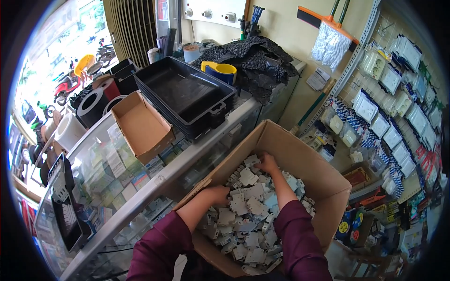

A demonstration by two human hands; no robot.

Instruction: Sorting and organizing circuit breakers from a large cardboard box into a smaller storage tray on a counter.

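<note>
A deep, open cardboard box point(299, 154) stands in front of me, beside the glass counter. Inside lies a jumbled heap of small white and grey plastic modules point(246, 207) that look like miniature circuit breakers. My right hand point(268, 163) reaches to the far end of the heap, its fingers at a pale module point(251, 161); whether it grips that piece is unclear. Just inside the box's left wall, my left hand point(218, 195) is down at the modules. Its fingertips are mostly hidden, so its hold cannot be made out.
A glass display counter point(140, 196) runs along the left. On it are a shallow cardboard box point(140, 123), stacked black plastic trays point(182, 91), a yellow-and-blue tape dispenser point(219, 70) and black sheeting point(260, 52). Packaged sockets point(383, 131) hang at right, near a broom point(327, 24).
</note>
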